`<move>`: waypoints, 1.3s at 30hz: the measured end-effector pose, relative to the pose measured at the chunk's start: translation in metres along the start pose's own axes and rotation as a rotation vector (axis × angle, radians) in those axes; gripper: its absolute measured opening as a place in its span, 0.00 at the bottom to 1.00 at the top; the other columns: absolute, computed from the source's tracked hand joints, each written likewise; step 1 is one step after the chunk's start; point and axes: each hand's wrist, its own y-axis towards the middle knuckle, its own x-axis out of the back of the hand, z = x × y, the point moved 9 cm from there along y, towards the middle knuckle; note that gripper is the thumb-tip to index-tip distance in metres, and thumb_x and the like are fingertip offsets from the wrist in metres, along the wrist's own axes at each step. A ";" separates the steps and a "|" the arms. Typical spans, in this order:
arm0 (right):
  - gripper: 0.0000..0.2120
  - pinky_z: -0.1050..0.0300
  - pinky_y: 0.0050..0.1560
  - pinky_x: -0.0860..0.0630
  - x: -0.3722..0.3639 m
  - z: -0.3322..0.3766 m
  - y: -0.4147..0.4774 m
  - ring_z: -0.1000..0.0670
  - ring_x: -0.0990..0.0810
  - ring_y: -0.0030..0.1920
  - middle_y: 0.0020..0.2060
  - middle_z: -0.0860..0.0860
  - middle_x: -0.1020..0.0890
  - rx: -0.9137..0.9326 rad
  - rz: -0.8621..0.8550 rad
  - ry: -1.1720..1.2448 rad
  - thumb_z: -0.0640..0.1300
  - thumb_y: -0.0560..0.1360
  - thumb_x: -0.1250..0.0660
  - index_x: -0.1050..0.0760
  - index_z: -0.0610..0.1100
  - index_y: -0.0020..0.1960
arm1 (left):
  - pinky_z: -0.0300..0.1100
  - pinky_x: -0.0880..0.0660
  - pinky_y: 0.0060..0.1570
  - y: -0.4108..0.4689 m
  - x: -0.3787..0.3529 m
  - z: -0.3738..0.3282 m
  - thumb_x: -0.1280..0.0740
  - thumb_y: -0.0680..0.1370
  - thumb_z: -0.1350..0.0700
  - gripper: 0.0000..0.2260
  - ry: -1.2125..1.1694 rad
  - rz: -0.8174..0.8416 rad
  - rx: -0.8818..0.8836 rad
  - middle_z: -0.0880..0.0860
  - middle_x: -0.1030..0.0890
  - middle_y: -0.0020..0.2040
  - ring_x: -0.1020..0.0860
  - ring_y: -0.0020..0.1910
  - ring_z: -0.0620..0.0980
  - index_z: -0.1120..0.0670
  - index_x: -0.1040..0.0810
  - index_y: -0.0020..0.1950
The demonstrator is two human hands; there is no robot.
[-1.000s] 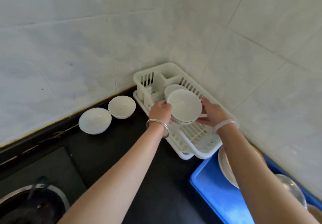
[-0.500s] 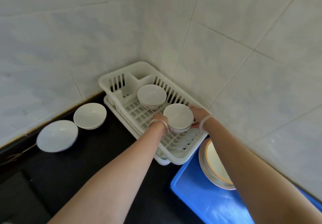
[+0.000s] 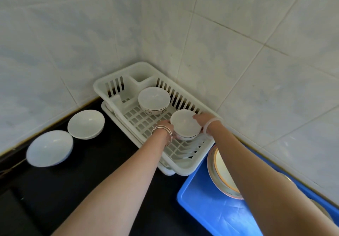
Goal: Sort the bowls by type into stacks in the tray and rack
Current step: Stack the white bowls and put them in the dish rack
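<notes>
A white plastic dish rack (image 3: 146,122) sits in the tiled corner. Inside it, a small white bowl with a dark rim line (image 3: 184,123) is held low over the grid between both hands. My left hand (image 3: 167,125) grips its left side and my right hand (image 3: 200,119) grips its right side. A second, similar bowl (image 3: 153,98) stands further back in the rack. Two wider plain white bowls rest on the black counter to the left, one nearer the rack (image 3: 86,124) and one further left (image 3: 49,148).
A blue tray (image 3: 207,208) lies at the lower right, holding a stack of plates with coloured rims (image 3: 218,171), partly hidden by my right forearm. Tiled walls close in behind and to the right of the rack. Black counter (image 3: 55,190) stretches along the lower left.
The small bowl, held in both hands, has come down from above the rack to just over its floor near the front right. The view has shifted right.
</notes>
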 end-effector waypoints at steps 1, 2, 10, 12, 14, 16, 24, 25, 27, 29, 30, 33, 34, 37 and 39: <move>0.19 0.43 0.60 0.25 0.001 0.000 0.000 0.37 0.22 0.56 0.55 0.38 0.21 0.004 -0.008 0.000 0.48 0.77 0.40 0.29 0.36 0.61 | 0.56 0.23 0.54 -0.002 -0.001 -0.001 0.46 0.78 0.68 0.19 -0.008 0.010 -0.001 0.62 0.26 0.65 0.26 0.60 0.64 0.59 0.28 0.67; 0.19 0.47 0.58 0.24 0.001 0.000 0.000 0.39 0.21 0.52 0.51 0.39 0.20 0.007 -0.014 0.002 0.48 0.76 0.40 0.28 0.35 0.61 | 0.54 0.22 0.51 -0.003 -0.001 -0.001 0.46 0.78 0.68 0.20 -0.019 0.015 0.003 0.61 0.27 0.65 0.26 0.61 0.63 0.58 0.28 0.67; 0.10 0.47 0.49 0.25 0.007 0.002 -0.007 0.43 0.26 0.42 0.35 0.45 0.27 0.036 -0.041 0.001 0.46 0.76 0.40 0.27 0.40 0.44 | 0.47 0.21 0.46 -0.015 -0.005 -0.005 0.43 0.79 0.65 0.18 -0.074 0.086 0.041 0.63 0.29 0.65 0.25 0.60 0.62 0.63 0.33 0.69; 0.12 0.47 0.48 0.26 0.014 0.006 -0.011 0.44 0.26 0.41 0.34 0.45 0.27 0.054 -0.057 -0.021 0.46 0.76 0.40 0.30 0.41 0.37 | 0.46 0.22 0.43 -0.016 -0.001 -0.010 0.42 0.79 0.64 0.16 -0.062 0.082 0.021 0.62 0.27 0.56 0.24 0.49 0.59 0.64 0.32 0.67; 0.13 0.50 0.42 0.32 0.020 0.013 -0.018 0.46 0.30 0.36 0.31 0.46 0.30 0.088 -0.079 -0.064 0.45 0.76 0.41 0.32 0.41 0.34 | 0.46 0.24 0.46 -0.017 0.006 -0.017 0.42 0.79 0.64 0.11 -0.063 0.070 -0.002 0.58 0.28 0.49 0.27 0.47 0.55 0.64 0.28 0.60; 0.11 0.52 0.40 0.35 0.023 0.023 -0.031 0.47 0.32 0.33 0.31 0.46 0.31 0.149 -0.094 -0.108 0.44 0.76 0.42 0.31 0.41 0.36 | 0.41 0.27 0.40 -0.021 0.018 -0.026 0.43 0.78 0.64 0.07 -0.039 0.056 -0.040 0.55 0.28 0.41 0.28 0.40 0.51 0.59 0.27 0.43; 0.10 0.54 0.45 0.23 -0.073 0.069 -0.119 0.51 0.20 0.38 0.44 0.52 0.18 0.381 0.143 0.031 0.48 0.78 0.42 0.25 0.48 0.54 | 0.47 0.27 0.61 -0.080 0.123 -0.039 0.39 0.78 0.55 0.15 0.123 -0.194 -0.399 0.54 0.22 0.62 0.23 0.60 0.54 0.54 0.26 0.65; 0.09 0.55 0.43 0.23 -0.090 0.074 -0.127 0.52 0.19 0.37 0.43 0.51 0.18 0.406 0.157 0.043 0.48 0.78 0.42 0.24 0.48 0.53 | 0.45 0.28 0.62 -0.089 0.140 -0.033 0.38 0.78 0.55 0.15 0.126 -0.243 -0.425 0.54 0.22 0.62 0.24 0.61 0.53 0.54 0.25 0.64; 0.10 0.56 0.41 0.24 -0.127 0.084 -0.138 0.53 0.19 0.35 0.42 0.51 0.17 0.434 0.198 0.050 0.47 0.77 0.42 0.24 0.47 0.53 | 0.41 0.31 0.59 -0.104 0.177 -0.014 0.38 0.78 0.55 0.15 0.153 -0.355 -0.441 0.55 0.22 0.62 0.25 0.62 0.52 0.55 0.25 0.64; 0.11 0.58 0.41 0.24 -0.169 0.088 -0.143 0.54 0.19 0.36 0.41 0.53 0.18 0.415 0.256 0.034 0.48 0.77 0.42 0.24 0.47 0.55 | 0.40 0.32 0.58 -0.115 0.215 0.011 0.38 0.78 0.55 0.16 0.174 -0.511 -0.415 0.55 0.23 0.64 0.25 0.63 0.53 0.55 0.26 0.65; 0.11 0.57 0.42 0.23 -0.190 0.088 -0.143 0.53 0.19 0.37 0.41 0.54 0.18 0.389 0.287 0.021 0.49 0.77 0.42 0.25 0.48 0.56 | 0.42 0.32 0.60 -0.119 0.234 0.024 0.37 0.78 0.56 0.16 0.185 -0.604 -0.398 0.55 0.24 0.65 0.26 0.64 0.53 0.55 0.28 0.66; 0.10 0.49 0.54 0.22 -0.246 0.078 -0.138 0.48 0.19 0.48 0.49 0.49 0.19 0.318 0.340 -0.055 0.50 0.78 0.42 0.25 0.51 0.54 | 0.49 0.35 0.68 -0.124 0.282 0.058 0.37 0.78 0.57 0.19 0.190 -0.829 -0.332 0.56 0.29 0.69 0.31 0.69 0.55 0.55 0.31 0.69; 0.12 0.46 0.57 0.23 -0.260 0.075 -0.134 0.46 0.20 0.52 0.54 0.47 0.20 0.308 0.338 -0.104 0.51 0.78 0.42 0.26 0.50 0.58 | 0.50 0.37 0.69 -0.122 0.295 0.069 0.37 0.78 0.58 0.20 0.178 -0.870 -0.302 0.56 0.31 0.71 0.33 0.70 0.56 0.55 0.33 0.70; 0.22 0.44 0.63 0.27 -0.288 0.075 -0.118 0.44 0.24 0.62 0.64 0.45 0.25 0.271 0.307 -0.188 0.52 0.78 0.42 0.34 0.46 0.70 | 0.52 0.38 0.69 -0.115 0.325 0.097 0.37 0.77 0.60 0.24 0.197 -0.949 -0.221 0.56 0.39 0.75 0.38 0.73 0.57 0.55 0.37 0.72; 0.25 0.44 0.64 0.27 -0.301 0.081 -0.105 0.43 0.25 0.63 0.66 0.44 0.27 0.250 0.293 -0.171 0.52 0.78 0.42 0.38 0.45 0.72 | 0.51 0.38 0.69 -0.111 0.338 0.108 0.36 0.76 0.62 0.26 0.185 -0.990 -0.203 0.55 0.43 0.77 0.41 0.74 0.56 0.54 0.39 0.73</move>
